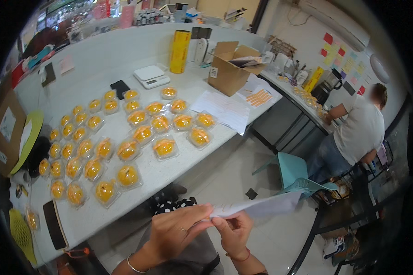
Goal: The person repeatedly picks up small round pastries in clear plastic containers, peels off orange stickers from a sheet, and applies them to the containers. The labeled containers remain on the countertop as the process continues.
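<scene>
Above my lap, my left hand (173,230) and my right hand (234,231) meet at the edge of a white paper sheet (275,206). Fingers and thumbs of both pinch it, and it extends to the right, seen nearly edge-on. A thin band circles my left wrist, a red string bracelet my right. On the white table (155,178) ahead stand many clear plastic boxes, each with a round yellow-orange item; the nearest include one box (128,176) and another (105,192). Some carry an orange strip across the top.
A phone (54,225) lies at the table's near left. Farther back are a digital scale (152,76), a yellow film roll (180,51), an open cardboard box (229,74) and paper sheets (223,110). Orange labels (260,98) lie beyond. A turquoise chair (292,170) and a co-worker (356,130) are to the right.
</scene>
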### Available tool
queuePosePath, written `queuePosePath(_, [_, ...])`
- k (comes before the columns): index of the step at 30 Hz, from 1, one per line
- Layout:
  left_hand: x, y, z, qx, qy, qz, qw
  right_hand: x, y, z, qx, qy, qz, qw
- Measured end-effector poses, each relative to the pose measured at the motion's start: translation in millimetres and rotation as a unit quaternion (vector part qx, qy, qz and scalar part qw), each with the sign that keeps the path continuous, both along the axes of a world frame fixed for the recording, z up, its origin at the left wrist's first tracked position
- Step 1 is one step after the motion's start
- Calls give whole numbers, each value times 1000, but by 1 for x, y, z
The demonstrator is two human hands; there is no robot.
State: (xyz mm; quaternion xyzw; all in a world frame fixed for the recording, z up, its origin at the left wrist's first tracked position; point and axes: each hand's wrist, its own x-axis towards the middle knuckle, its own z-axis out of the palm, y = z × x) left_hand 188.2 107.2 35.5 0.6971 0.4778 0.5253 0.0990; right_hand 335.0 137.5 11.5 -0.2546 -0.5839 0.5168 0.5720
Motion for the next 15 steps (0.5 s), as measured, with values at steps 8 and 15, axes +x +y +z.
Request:
queuePosePath(8, [-6,-27,-19,-85,-17,51,995,-12,-16,-7,-104,2,63,993])
queuePosePath(15, [-18,-32,-31,-123,-134,6,983,-19,-21,-19,-63,-67,42,995])
